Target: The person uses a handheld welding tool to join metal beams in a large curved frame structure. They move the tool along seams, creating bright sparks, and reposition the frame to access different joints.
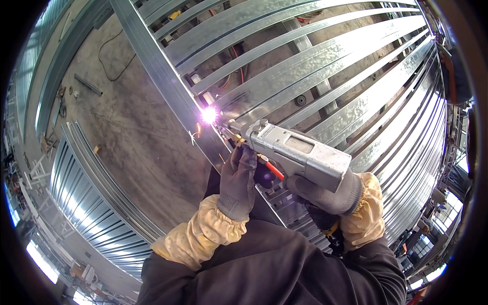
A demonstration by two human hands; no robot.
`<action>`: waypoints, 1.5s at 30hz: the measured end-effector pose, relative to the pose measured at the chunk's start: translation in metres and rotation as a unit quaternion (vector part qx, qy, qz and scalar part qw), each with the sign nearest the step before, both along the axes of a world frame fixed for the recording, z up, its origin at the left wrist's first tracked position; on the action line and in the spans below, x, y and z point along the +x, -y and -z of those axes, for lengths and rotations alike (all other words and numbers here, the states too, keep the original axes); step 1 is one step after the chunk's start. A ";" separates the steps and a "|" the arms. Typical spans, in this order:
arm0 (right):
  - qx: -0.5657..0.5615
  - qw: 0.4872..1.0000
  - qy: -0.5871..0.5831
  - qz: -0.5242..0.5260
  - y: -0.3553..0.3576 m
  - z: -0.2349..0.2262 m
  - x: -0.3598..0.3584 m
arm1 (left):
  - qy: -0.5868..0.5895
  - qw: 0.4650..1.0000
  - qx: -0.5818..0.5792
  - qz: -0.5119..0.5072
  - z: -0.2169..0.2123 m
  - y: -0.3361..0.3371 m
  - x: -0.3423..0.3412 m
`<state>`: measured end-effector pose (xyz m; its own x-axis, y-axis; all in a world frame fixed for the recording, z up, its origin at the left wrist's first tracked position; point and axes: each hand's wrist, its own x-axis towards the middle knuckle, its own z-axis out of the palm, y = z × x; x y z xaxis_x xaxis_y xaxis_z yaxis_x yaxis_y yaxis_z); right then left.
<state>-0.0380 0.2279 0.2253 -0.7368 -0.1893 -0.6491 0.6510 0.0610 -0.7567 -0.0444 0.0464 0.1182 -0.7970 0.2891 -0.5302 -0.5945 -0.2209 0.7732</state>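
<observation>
Concrete floor [137, 132], dusty, w/ cable and small scrap; big workshop hall, windows at rim. Galvanized steel frame [325, 66] of long parallel profiles spreads over floor; second stack of profiles [96, 203] at left. No containers visible. Right hand [325, 195], grey glove, fingers wrapped tight round grip of grey handheld welding gun [297, 152]. Nozzle touches frame rail, bright spark [209, 115] at tip. Left hand [239, 178], grey glove, fingers curled narrow, steadies gun front near red trigger lever [272, 169]. Yellow sleeve covers [203, 234] on both forearms.
</observation>
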 end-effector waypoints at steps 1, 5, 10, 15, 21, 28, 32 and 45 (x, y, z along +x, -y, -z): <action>0.000 1.000 0.008 -0.001 0.000 0.000 0.000 | 0.070 0.995 0.063 -0.020 -0.004 0.001 -0.003; -0.009 1.000 0.010 0.013 0.002 0.001 0.001 | 0.148 0.980 0.126 -0.053 -0.006 0.002 -0.005; -0.016 0.999 -0.027 0.023 0.004 0.004 0.004 | 0.157 0.977 0.121 -0.076 -0.002 0.002 -0.002; -0.007 0.993 -0.115 -0.009 0.006 0.008 0.001 | 0.148 0.978 0.127 -0.071 0.000 0.004 0.000; -0.002 0.998 -0.064 -0.013 0.006 0.005 0.004 | 0.170 0.973 0.139 -0.071 -0.001 0.004 0.000; 0.016 0.995 -0.092 -0.025 0.005 0.008 0.008 | 0.187 0.975 0.119 -0.016 -0.006 0.009 -0.003; 0.018 0.992 -0.112 -0.052 0.001 0.011 0.010 | 0.192 0.970 0.138 -0.050 -0.005 0.006 0.000; -0.003 0.995 -0.099 -0.012 0.003 0.010 0.011 | 0.199 0.967 0.157 -0.018 -0.009 0.008 -0.001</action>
<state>-0.0267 0.2250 0.2152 -0.8450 -0.2125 -0.4907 0.4876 0.0706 -0.8702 -0.0450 0.0385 0.1274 -0.5598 0.4622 -0.6878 -0.8193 -0.4332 0.3757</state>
